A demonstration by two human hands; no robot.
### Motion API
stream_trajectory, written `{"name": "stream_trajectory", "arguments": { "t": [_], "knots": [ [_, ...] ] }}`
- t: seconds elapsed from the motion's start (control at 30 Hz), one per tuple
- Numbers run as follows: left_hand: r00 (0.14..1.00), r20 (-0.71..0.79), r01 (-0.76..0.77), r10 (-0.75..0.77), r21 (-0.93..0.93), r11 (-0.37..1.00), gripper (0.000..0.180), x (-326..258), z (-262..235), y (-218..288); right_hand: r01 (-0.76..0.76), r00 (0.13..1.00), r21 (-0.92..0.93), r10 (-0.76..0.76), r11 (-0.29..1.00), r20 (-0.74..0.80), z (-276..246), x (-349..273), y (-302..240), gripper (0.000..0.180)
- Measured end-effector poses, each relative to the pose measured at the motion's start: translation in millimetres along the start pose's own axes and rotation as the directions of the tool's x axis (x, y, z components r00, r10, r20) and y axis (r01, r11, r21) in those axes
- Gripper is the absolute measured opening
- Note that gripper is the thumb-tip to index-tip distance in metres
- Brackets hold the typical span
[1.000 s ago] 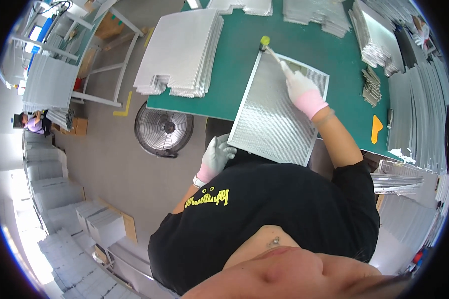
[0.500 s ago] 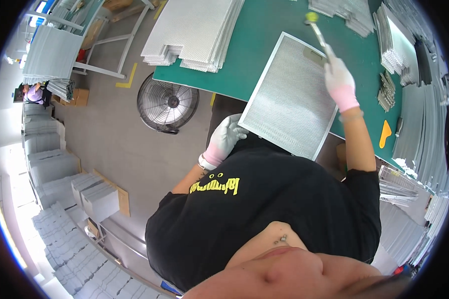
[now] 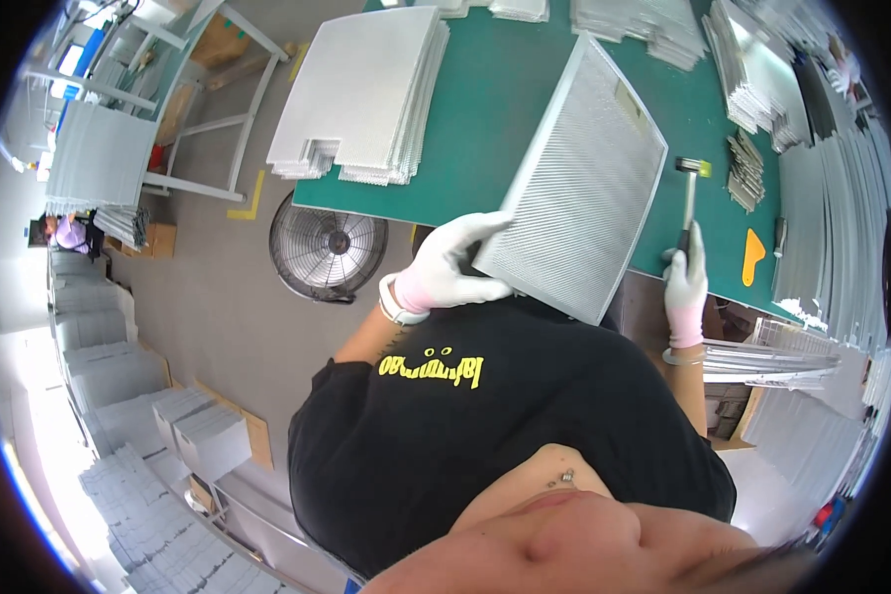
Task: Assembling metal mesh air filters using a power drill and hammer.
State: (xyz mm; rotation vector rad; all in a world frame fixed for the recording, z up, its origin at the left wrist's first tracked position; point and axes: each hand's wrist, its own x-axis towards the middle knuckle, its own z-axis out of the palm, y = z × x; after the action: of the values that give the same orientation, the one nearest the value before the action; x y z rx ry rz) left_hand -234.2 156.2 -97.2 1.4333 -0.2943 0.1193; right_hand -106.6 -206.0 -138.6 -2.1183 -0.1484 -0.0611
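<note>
A framed metal mesh panel [image 3: 579, 188], silver and rectangular, is tilted up at the table's front edge with its left side raised. My left hand [image 3: 455, 265], in a white glove with a pink cuff, grips its near left edge, fingers above and thumb below. To the right of the panel, my right hand [image 3: 685, 282], gloved the same way, is closed round the dark handle of a small mallet [image 3: 693, 183]. The mallet's yellow-green and black head lies over the green table, apart from the panel.
On the green table [image 3: 465, 139] a stack of mesh sheets [image 3: 356, 89] stands at the left. Small mesh pieces [image 3: 745, 170], a yellow scraper [image 3: 752, 257] and a dark-handled tool [image 3: 780, 238] lie at the right. A floor fan [image 3: 337, 243] stands left of the table.
My right hand has drawn the mallet back from the panel's far right corner toward me. My left hand has taken hold of the panel's left edge, and the panel is now tilted.
</note>
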Motion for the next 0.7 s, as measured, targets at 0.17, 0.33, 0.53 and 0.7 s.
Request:
{"name": "stream_trajectory", "arguments": {
  "t": [0.17, 0.33, 0.53, 0.7],
  "knots": [
    [0.802, 0.475, -0.583, 0.362, 0.755, 0.300, 0.072, 88.1, 18.5, 46.0, -0.164, 0.986, 0.449, 0.143, 0.878, 0.082, 37.8, 7.2, -16.1, 0.054],
    [0.503, 0.725, -0.845, 0.471, 0.528, 0.089, 0.049, 149.2, 67.7, 72.0, -0.155, 0.982, 0.656, 0.040, 0.738, 0.186, 57.8, 39.9, -20.6, 0.055],
    [0.516, 0.815, -0.853, 0.265, 0.518, 0.068, 0.025, 170.1, 108.7, 97.3, 0.017, 0.996, 0.682, -0.076, 0.731, 0.056, 20.9, 30.4, -61.2, 0.061],
    [0.693, 0.663, -0.668, 0.282, 0.738, -0.093, 0.024, 224.4, 132.3, 83.3, 0.254, 0.937, 0.588, -0.044, 0.768, -0.346, -41.6, 38.9, -51.0, 0.061]
  ]
}}
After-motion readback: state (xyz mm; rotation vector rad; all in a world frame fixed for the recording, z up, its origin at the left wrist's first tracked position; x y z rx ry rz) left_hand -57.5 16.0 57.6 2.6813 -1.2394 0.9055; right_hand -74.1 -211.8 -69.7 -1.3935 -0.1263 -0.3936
